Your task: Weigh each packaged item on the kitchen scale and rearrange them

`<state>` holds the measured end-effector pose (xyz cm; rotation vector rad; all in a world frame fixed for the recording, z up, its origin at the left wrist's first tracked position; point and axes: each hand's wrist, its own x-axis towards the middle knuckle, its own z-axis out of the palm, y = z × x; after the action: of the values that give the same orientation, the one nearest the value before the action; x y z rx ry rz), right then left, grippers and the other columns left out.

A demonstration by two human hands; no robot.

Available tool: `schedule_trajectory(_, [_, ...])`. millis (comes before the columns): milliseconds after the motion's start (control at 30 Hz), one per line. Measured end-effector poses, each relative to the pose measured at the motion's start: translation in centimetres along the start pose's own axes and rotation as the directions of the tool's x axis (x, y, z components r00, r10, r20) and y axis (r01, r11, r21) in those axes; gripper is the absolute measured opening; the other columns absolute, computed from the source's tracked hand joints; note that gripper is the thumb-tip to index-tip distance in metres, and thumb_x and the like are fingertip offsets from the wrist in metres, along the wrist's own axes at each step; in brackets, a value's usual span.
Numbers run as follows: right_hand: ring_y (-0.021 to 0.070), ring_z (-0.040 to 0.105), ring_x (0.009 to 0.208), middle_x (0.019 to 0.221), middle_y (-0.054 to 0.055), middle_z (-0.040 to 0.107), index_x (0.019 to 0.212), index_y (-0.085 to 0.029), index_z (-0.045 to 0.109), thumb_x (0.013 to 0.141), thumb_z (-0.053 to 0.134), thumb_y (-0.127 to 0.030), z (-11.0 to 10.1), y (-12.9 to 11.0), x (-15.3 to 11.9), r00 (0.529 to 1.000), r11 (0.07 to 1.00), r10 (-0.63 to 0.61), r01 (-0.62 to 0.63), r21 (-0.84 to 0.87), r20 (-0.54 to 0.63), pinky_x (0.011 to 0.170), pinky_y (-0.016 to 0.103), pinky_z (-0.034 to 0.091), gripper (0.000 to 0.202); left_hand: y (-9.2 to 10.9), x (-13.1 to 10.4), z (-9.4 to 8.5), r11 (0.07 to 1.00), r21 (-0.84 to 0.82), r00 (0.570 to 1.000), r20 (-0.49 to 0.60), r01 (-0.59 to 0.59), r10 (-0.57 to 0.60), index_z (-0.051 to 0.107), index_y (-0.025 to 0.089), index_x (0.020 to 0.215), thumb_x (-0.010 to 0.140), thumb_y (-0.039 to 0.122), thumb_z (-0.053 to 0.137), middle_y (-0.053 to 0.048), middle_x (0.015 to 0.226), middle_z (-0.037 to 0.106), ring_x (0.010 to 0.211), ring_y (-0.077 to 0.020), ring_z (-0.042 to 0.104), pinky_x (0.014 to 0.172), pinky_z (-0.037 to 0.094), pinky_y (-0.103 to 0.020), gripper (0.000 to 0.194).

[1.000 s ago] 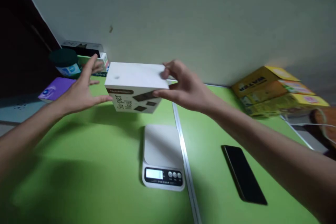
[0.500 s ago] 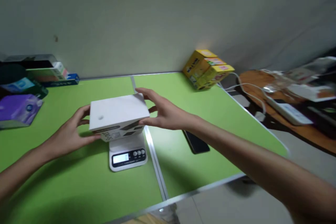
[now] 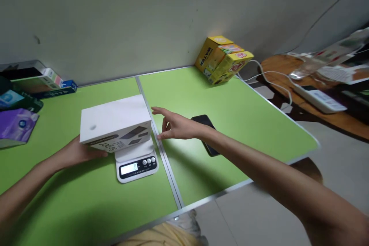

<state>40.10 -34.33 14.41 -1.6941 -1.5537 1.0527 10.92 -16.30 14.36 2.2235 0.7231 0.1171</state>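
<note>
A white box with dark printing on its front is over the white kitchen scale, whose lit display shows 0. My left hand holds the box at its left end, with the thumb below the printed side and the other fingers hidden behind the box. To the right of the box, apart from it, my right hand is open and empty, fingers spread. Under my right wrist a black phone lies on the green table.
Yellow boxes stand at the back of the table. At the left are a purple pack and a blue box. A brown side table at the right holds a white power strip and cables.
My right hand has let go of the box and moved away from its right end. The box sits further left relative to the scale, still in my left hand. The view has shifted.
</note>
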Motion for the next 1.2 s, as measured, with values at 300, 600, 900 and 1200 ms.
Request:
schedule_trajectory(300, [0.0134,0.058,0.075,0.144,0.013,0.048,0.145,-0.024,0.037,0.074,0.076,-0.031,-1.2,2.4,0.9,0.960,0.935,-0.272,0.280,0.217,-0.066,0.065,0.030,0.054,0.082,7.2,1.7,0.5,0.961,0.175,0.977,-0.023,0.213,-0.212,0.059,0.030,0.118,0.059,0.056,0.072,-0.001,0.099,0.074,0.104,-0.0344,0.064,0.091,0.052,-0.058,0.066])
schedule_trajectory(600, [0.0080,0.046,0.043,0.058,-0.005,0.052,0.082,-0.020,0.054,0.074,0.047,-0.081,-12.7,14.1,-11.3,0.569,0.952,0.184,0.101,0.289,-0.802,0.043,0.022,0.040,0.061,22.9,19.0,17.6,0.975,-0.118,0.978,-0.118,-0.187,0.173,0.049,0.016,0.122,0.059,0.041,0.080,-0.013,0.118,0.061,0.089,-0.0248,0.066,0.074,0.059,-0.039,0.075])
schedule_trajectory(900, [0.0155,0.049,0.047,0.057,-0.005,0.047,0.080,-0.024,0.044,0.069,0.032,-0.089,-21.4,28.6,-14.1,0.133,0.891,0.452,-0.121,0.438,-0.882,0.047,0.030,0.039,0.067,29.4,32.3,35.0,0.964,-0.188,0.979,-0.106,-0.190,0.172,0.041,0.014,0.127,0.068,0.032,0.078,-0.017,0.131,0.042,0.115,-0.0302,0.059,0.098,0.049,-0.037,0.072])
schedule_trajectory(1200, [0.0177,0.047,0.056,0.065,-0.003,0.043,0.078,-0.026,0.038,0.082,0.013,-0.081,-25.1,32.8,-9.0,0.146,0.907,0.205,-0.401,0.131,-0.968,0.067,0.037,0.041,0.060,27.4,37.9,35.7,0.990,-0.119,0.980,-0.195,-0.074,0.050,0.030,0.012,0.142,0.075,0.032,0.074,-0.018,0.132,0.042,0.115,-0.0297,0.059,0.098,0.048,-0.035,0.083])
